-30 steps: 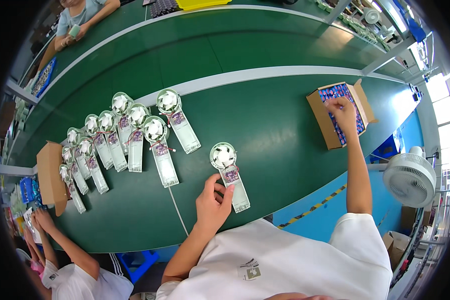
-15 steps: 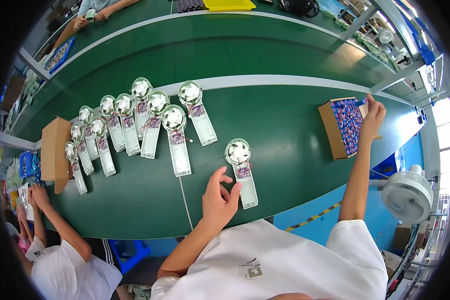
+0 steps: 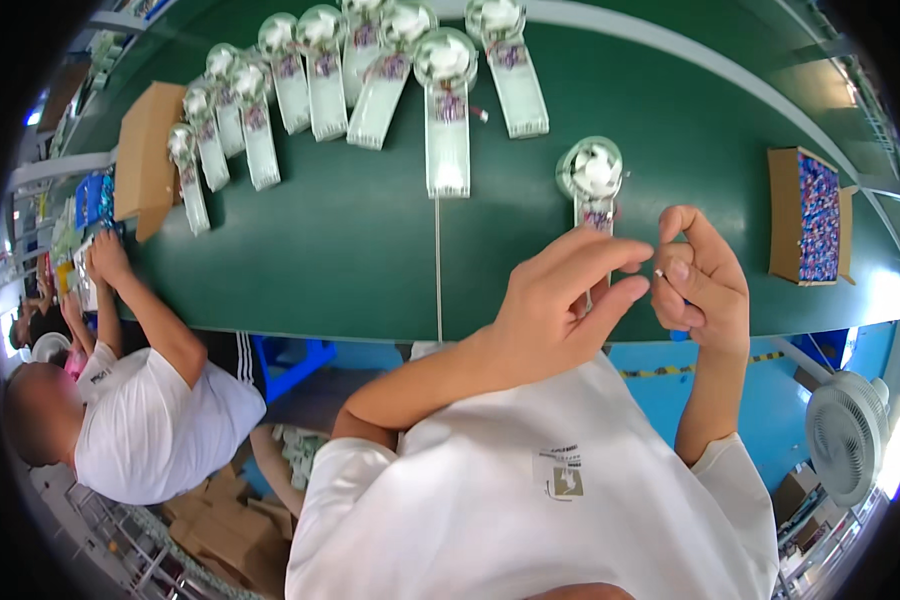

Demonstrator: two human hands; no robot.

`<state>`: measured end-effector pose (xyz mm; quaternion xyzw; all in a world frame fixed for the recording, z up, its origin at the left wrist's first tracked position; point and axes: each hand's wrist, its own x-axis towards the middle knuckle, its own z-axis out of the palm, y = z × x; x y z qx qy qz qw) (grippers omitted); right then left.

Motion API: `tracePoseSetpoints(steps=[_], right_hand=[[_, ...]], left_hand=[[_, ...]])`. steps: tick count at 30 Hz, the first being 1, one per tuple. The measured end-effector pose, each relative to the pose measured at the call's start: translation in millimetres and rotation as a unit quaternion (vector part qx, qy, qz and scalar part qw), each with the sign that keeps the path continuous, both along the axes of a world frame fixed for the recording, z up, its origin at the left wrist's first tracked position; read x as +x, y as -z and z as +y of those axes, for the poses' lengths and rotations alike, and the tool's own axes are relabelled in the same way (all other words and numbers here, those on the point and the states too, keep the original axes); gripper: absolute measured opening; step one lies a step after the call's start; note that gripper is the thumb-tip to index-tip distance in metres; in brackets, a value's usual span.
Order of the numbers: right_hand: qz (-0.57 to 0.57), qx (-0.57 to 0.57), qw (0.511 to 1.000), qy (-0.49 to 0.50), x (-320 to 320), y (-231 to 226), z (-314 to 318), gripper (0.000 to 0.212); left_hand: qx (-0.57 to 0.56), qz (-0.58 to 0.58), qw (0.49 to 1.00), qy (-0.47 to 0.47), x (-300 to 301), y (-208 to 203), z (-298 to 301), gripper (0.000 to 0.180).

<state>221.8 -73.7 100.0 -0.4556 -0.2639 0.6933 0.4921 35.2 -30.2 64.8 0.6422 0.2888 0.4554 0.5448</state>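
My right hand (image 3: 708,285) is closed on a small blue part (image 3: 679,335), which shows below the curled fingers; a tiny pale tip sticks out by the thumb. Most of that part is hidden. Close beside it, my left hand (image 3: 570,295) has thumb and fingers apart, with nothing visible between them. Just beyond the hands lies an open white handheld fan housing (image 3: 595,172) with a round fan head and a circuit board; its lower end is covered by my left hand. More such fan housings (image 3: 447,130) lie in a slanting row farther left.
An open cardboard box (image 3: 784,220) of small blue and pink parts stands at the right on the green table (image 3: 350,250). Another cardboard box (image 3: 152,150) is at the left. A co-worker (image 3: 140,430) sits to the left; a white fan (image 3: 845,440) stands at the right.
My right hand has come from the box at the right to in front of me with the blue part. My left hand has moved toward it. The view has shifted downward.
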Motion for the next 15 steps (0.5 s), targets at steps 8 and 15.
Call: tracePoseSetpoints(steps=[8, 15], right_hand=[[0.018, 0.025, 0.999, -0.013, -7.0, 16.8, -11.6, 0.024], [-0.067, 0.033, 0.997, -0.019, -7.4, 19.9, -16.3, 0.031]], left_hand=[[0.042, -0.002, 0.999, 0.019, -0.7, 9.4, -10.1, 0.022], [0.058, 0.007, 0.998, 0.007, 1.6, 24.0, -10.5, 0.016]])
